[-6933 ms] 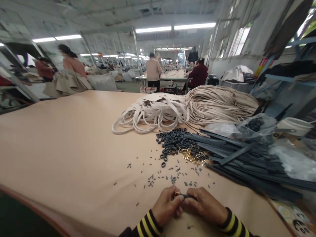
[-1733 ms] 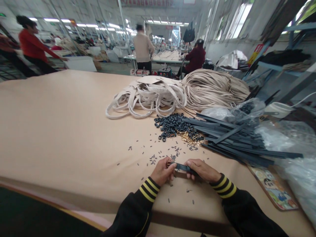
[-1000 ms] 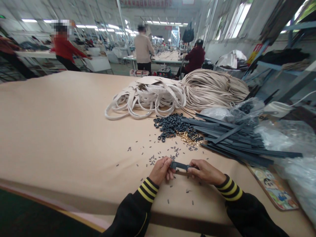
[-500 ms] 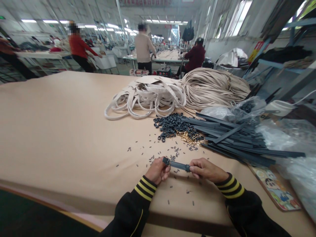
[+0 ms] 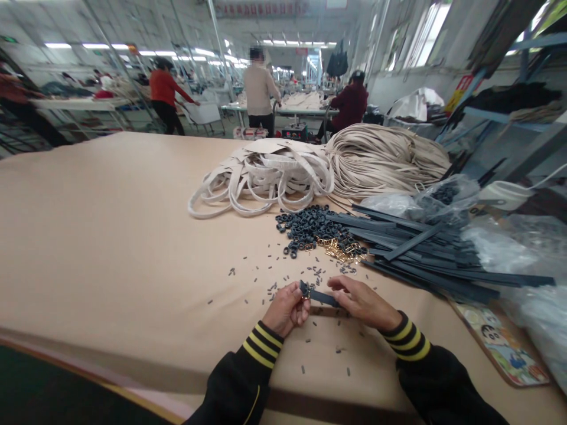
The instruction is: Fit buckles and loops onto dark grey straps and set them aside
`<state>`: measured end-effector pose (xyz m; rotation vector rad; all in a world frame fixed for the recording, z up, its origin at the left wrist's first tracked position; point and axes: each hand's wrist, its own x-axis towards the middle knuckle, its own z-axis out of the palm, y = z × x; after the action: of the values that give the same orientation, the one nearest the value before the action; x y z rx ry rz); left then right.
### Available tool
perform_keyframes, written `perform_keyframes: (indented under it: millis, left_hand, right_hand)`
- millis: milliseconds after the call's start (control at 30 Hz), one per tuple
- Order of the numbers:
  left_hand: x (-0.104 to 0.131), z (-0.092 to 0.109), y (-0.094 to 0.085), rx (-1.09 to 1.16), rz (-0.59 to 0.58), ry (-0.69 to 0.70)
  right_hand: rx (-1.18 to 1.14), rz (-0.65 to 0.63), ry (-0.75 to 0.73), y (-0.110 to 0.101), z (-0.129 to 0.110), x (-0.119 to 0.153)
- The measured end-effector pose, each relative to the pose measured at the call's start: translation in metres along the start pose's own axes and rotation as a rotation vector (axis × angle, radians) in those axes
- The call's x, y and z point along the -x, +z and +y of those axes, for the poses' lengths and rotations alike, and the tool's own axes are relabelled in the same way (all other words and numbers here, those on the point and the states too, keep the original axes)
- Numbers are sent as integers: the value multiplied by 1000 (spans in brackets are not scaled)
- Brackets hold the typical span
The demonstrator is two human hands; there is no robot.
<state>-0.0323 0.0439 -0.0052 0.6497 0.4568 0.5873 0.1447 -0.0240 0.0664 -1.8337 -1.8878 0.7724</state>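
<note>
A short dark strap [image 5: 324, 297] with a gold buckle [image 5: 306, 290] at its left end is held just above the table's front part. My left hand [image 5: 287, 308] pinches it at the buckle end. My right hand [image 5: 364, 302] is at the strap's right end, the fingers partly spread and bent over it; whether they grip it is hard to see. Small dark pieces [image 5: 317, 273] lie scattered around and beyond my hands. Behind them are a heap of dark loops [image 5: 305, 224] and a small pile of gold buckles [image 5: 342, 249].
Long dark strips [image 5: 411, 242] lie at the right, beside plastic bags [image 5: 500, 248] and a patterned tray [image 5: 505, 348]. Beige straps [image 5: 266, 171] and a large beige bundle [image 5: 385, 156] lie at the table's [image 5: 110, 236] back. People stand or sit at farther tables.
The fingers of my right hand have lifted and loosened from their pinch on the strap's end. My left hand has shifted slightly to the right with the buckle end.
</note>
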Motion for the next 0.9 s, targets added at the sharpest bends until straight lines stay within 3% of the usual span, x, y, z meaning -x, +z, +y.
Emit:
perform_keyframes:
  millis: [167,367,533,767,900]
  left_hand:
    - [0,0,3,-45,22,32]
    - [0,-3,1,-205,84,148]
    - [-2,-3,-2,-467,57,187]
    - [1,-2,3,-133,23,32]
    - [2,-1,5,-75,43,-47]
  right_hand:
    - [-61,-94,-63,20,-12,-21]
    - [-532,-205,93,29,-7,-27]
    - [-513,-207,53,31,-3,-27]
    - [-592,-263,8,34,-2,-28]
    - [-586,-302,1,32,-5,-26]
